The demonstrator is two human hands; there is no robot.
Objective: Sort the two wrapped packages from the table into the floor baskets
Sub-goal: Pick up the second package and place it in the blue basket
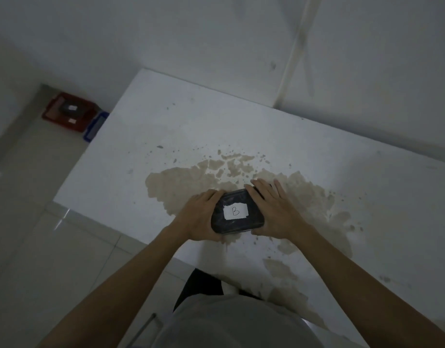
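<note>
Dim, greyish wide-angle view, soft overall, edges bent, floor glare at left.

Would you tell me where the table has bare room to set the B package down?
Bare room: the table between the far-left corner and the stain, and its right side. Crowded only where both hands, left and right, clasp the package.

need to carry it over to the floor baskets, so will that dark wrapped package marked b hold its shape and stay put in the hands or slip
The package looks boxy between left hand and right hand, so probably stiff. Its glossy wrap may be slippery. Flat, so unlikely to roll.
</note>
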